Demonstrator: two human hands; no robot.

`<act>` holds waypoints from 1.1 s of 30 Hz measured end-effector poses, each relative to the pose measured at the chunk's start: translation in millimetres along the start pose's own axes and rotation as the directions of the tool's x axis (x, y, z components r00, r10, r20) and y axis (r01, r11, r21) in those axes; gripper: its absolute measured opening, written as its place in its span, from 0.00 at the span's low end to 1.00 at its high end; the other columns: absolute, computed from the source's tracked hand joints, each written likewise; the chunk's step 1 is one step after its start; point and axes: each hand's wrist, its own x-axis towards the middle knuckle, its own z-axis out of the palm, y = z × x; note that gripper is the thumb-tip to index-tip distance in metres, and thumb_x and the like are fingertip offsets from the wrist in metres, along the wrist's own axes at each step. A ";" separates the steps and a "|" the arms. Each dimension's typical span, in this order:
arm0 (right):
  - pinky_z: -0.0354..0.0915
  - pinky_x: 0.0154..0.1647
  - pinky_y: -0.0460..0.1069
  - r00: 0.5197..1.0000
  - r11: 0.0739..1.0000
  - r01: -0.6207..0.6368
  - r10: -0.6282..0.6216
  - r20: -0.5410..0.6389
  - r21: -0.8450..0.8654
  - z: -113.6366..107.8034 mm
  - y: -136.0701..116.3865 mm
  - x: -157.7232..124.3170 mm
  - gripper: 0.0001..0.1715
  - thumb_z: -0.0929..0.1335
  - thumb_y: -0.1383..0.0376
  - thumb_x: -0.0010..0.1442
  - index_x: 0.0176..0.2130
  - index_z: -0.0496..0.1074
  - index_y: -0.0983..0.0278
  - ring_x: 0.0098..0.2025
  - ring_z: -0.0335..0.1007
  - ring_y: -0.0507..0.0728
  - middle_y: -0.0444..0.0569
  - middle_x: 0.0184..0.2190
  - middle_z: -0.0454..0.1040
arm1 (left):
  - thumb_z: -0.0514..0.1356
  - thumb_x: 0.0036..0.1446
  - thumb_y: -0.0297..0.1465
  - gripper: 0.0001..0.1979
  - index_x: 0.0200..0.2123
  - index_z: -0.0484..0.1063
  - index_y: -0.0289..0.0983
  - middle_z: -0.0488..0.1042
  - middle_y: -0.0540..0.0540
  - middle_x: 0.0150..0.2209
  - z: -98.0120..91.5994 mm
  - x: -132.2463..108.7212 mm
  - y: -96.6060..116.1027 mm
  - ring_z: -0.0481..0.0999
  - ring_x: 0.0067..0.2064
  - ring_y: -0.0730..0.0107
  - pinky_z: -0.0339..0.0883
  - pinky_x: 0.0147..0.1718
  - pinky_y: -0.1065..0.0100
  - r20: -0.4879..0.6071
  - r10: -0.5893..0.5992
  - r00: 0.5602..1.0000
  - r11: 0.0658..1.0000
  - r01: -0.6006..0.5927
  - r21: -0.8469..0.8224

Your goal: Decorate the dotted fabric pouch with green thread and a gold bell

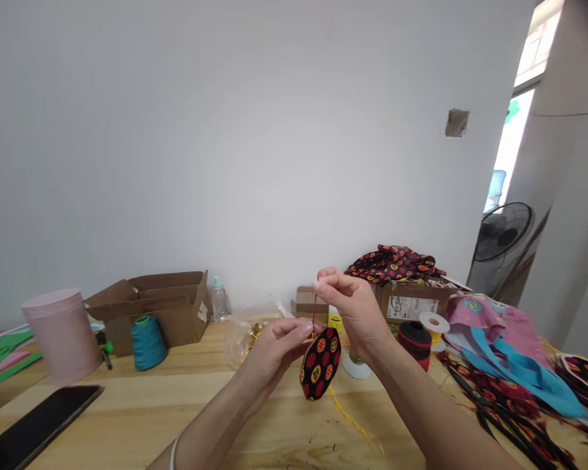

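Over the table, my left hand (279, 346) pinches the top edge of a small black fabric piece (319, 367) printed with red and yellow rounds. The piece hangs tilted, its pointed end down. My right hand (353, 307) is closed, thumb against finger, on the upper end of a thin red cord (314, 309). Taut and upright, the cord runs from there down to the left fingertips. A yellow braided cord (349, 418) trails from the fabric piece to the tabletop. Exactly how the red cord joins the fabric is hidden by my left fingers.
Open cardboard boxes (176, 320), a teal thread cone (147, 343) and a pink canister (61, 336) stand left. A phone (39, 427) lies front left. At right are a dark thread cone (414, 343), blue ribbon (524, 375), scissors (490, 405) and patterned cloth (396, 262).
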 end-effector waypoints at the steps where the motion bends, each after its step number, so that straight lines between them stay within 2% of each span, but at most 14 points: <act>1: 0.54 0.38 0.47 1.000 1.000 -0.001 0.001 0.003 -0.012 0.2 -0.3 -0.6 0.06 0.70 0.67 0.42 0.17 0.71 0.64 0.34 0.58 0.51 0.42 0.26 0.62 | 0.54 0.53 0.32 0.11 0.31 0.74 0.33 0.73 0.44 0.32 -0.1 0.1 -0.1 0.68 0.36 0.69 0.59 0.38 0.70 0.020 -0.004 1.000 1.000 0.004 -0.011; 5: 0.55 0.37 0.47 0.999 0.999 -0.027 0.028 0.018 -0.031 1.0 2.9 -4.5 0.05 0.70 0.67 0.43 0.19 0.72 0.64 0.34 0.59 0.52 0.42 0.26 0.63 | 0.51 0.55 0.35 0.15 0.35 0.73 0.33 0.73 0.43 0.34 0.1 -0.9 1.6 0.69 0.39 0.68 0.59 0.38 0.70 0.069 -0.015 0.998 1.000 0.016 -0.022; 10: 0.56 0.36 0.46 0.997 0.997 -0.075 0.075 0.017 0.002 3.2 11.4 -8.6 0.04 0.70 0.68 0.43 0.19 0.72 0.64 0.32 0.60 0.50 0.41 0.26 0.64 | 0.51 0.55 0.36 0.14 0.36 0.73 0.35 0.73 0.46 0.30 -3.9 -8.3 2.3 0.69 0.32 0.73 0.59 0.32 0.74 0.039 -0.029 0.999 0.997 0.026 0.073; 12: 0.56 0.35 0.45 0.993 0.992 -0.120 0.120 -0.002 0.027 1.9 19.3 -12.0 0.05 0.71 0.68 0.42 0.18 0.72 0.65 0.30 0.60 0.49 0.41 0.24 0.65 | 0.55 0.52 0.36 0.12 0.36 0.73 0.36 0.73 0.48 0.26 -9.4 -11.4 1.0 0.69 0.29 0.74 0.58 0.30 0.75 0.028 -0.052 0.998 0.984 0.046 0.170; 15: 0.56 0.31 0.44 0.967 0.963 -0.254 0.256 -0.007 0.094 -3.2 35.4 -19.8 0.05 0.72 0.65 0.42 0.21 0.73 0.66 0.26 0.59 0.47 0.41 0.22 0.67 | 0.59 0.47 0.34 0.09 0.31 0.75 0.37 0.73 0.50 0.22 -22.2 -12.9 -2.2 0.68 0.26 0.74 0.58 0.27 0.75 -0.010 -0.090 0.996 0.923 0.087 0.375; 17: 0.57 0.29 0.44 0.938 0.924 -0.345 0.345 0.027 0.162 -6.5 45.6 -25.3 0.07 0.71 0.63 0.44 0.24 0.73 0.66 0.24 0.60 0.46 0.42 0.23 0.69 | 0.59 0.48 0.34 0.08 0.27 0.75 0.37 0.73 0.50 0.22 -32.0 -12.0 -4.1 0.68 0.27 0.72 0.59 0.28 0.73 -0.059 -0.041 0.997 0.870 0.065 0.489; 19: 0.58 0.28 0.43 0.920 0.897 -0.392 0.385 0.075 0.203 -7.9 53.6 -30.0 0.08 0.71 0.62 0.45 0.25 0.73 0.65 0.24 0.61 0.46 0.43 0.24 0.71 | 0.57 0.49 0.34 0.08 0.26 0.76 0.38 0.75 0.48 0.25 -41.2 -10.8 -6.0 0.70 0.30 0.69 0.60 0.31 0.71 -0.061 0.080 0.995 0.788 -0.025 0.615; 22: 0.56 0.23 0.41 0.922 0.916 -0.383 0.370 0.113 0.121 -7.8 63.9 -35.5 0.08 0.70 0.62 0.46 0.24 0.73 0.66 0.22 0.61 0.45 0.43 0.22 0.72 | 0.55 0.51 0.33 0.09 0.29 0.76 0.41 0.75 0.46 0.29 -51.3 -10.4 -12.9 0.70 0.33 0.66 0.60 0.33 0.69 0.099 0.203 0.974 0.527 -0.194 0.828; 24: 0.55 0.22 0.41 0.922 0.930 -0.367 0.359 0.144 0.031 -9.4 72.9 -39.6 0.08 0.71 0.63 0.45 0.23 0.72 0.67 0.21 0.61 0.45 0.43 0.20 0.72 | 0.53 0.53 0.33 0.11 0.31 0.76 0.42 0.74 0.45 0.29 -54.6 -11.6 -22.1 0.70 0.33 0.66 0.60 0.33 0.69 0.211 0.186 0.960 0.358 -0.266 0.895; 26: 0.56 0.23 0.42 0.904 0.922 -0.387 0.382 0.194 -0.012 -14.3 84.4 -44.7 0.09 0.71 0.63 0.44 0.23 0.72 0.67 0.21 0.62 0.47 0.44 0.20 0.73 | 0.53 0.53 0.33 0.11 0.31 0.76 0.42 0.74 0.45 0.28 -55.0 -13.7 -33.1 0.70 0.34 0.66 0.60 0.33 0.69 0.254 0.133 0.958 0.291 -0.283 0.914; 28: 0.57 0.24 0.43 0.876 0.903 -0.429 0.423 0.233 -0.027 -22.0 96.8 -50.3 0.09 0.71 0.62 0.44 0.23 0.72 0.68 0.22 0.64 0.47 0.45 0.20 0.74 | 0.56 0.50 0.33 0.08 0.30 0.75 0.41 0.74 0.46 0.30 -53.2 -16.0 -41.9 0.70 0.35 0.65 0.60 0.35 0.69 0.240 0.088 0.967 0.316 -0.256 0.914; 29: 0.57 0.24 0.43 0.869 0.897 -0.442 0.436 0.234 -0.030 -26.2 102.5 -53.0 0.10 0.71 0.62 0.44 0.23 0.72 0.68 0.22 0.64 0.47 0.45 0.20 0.74 | 0.58 0.48 0.34 0.08 0.31 0.75 0.41 0.73 0.46 0.32 -51.9 -16.9 -44.3 0.69 0.36 0.65 0.60 0.36 0.68 0.210 0.080 0.975 0.359 -0.224 0.906; 31: 0.57 0.24 0.43 0.870 0.892 -0.452 0.446 0.212 -0.022 -33.4 110.9 -57.7 0.09 0.71 0.63 0.43 0.22 0.73 0.68 0.21 0.63 0.47 0.44 0.19 0.74 | 0.59 0.47 0.34 0.11 0.35 0.73 0.41 0.73 0.47 0.37 -49.1 -17.9 -44.9 0.69 0.39 0.66 0.60 0.39 0.68 0.103 0.077 0.992 0.481 -0.128 0.868; 33: 0.57 0.23 0.43 0.863 0.883 -0.470 0.457 0.216 0.009 -37.5 115.2 -61.4 0.09 0.71 0.63 0.43 0.23 0.73 0.68 0.20 0.63 0.46 0.43 0.18 0.73 | 0.57 0.49 0.35 0.13 0.38 0.72 0.39 0.74 0.47 0.36 -47.1 -17.5 -42.1 0.70 0.39 0.67 0.60 0.40 0.68 -0.013 0.017 1.000 0.603 0.000 0.798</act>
